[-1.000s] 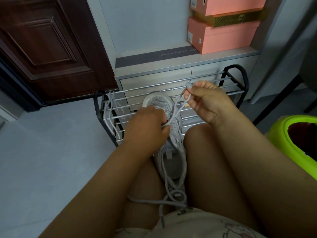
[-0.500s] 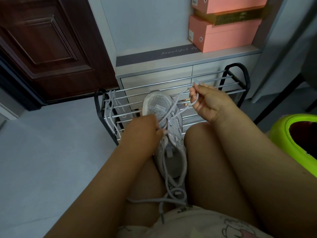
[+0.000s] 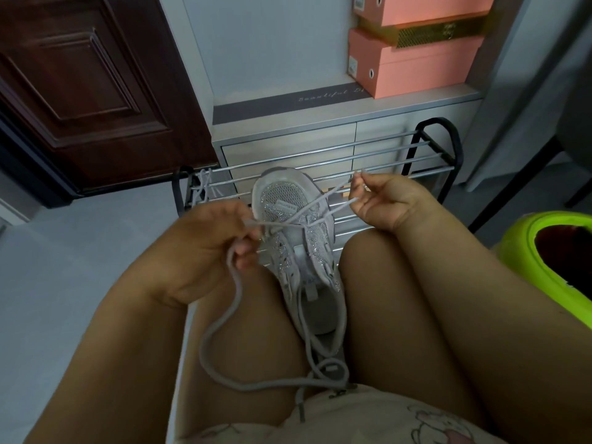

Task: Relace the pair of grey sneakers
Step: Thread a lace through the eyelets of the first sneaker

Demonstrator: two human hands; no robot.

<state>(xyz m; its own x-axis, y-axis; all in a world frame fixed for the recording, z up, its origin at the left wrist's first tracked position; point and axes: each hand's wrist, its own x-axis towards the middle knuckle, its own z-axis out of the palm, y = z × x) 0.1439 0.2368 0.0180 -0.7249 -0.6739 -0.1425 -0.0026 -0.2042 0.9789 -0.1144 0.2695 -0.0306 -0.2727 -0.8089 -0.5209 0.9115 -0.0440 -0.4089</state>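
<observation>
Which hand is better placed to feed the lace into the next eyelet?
Left. The left hand pinches the lace right beside the sneaker, close to its eyelets. The right hand holds the other strand out to the side, away from the shoe.

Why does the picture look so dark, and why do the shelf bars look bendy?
Head view: the room light is dim and bluish, so the sneaker and both hands look shadowy. The wide-angle lens curves straight things, like the rack bars and the door. The lace near the left hand looks slightly soft.
</observation>
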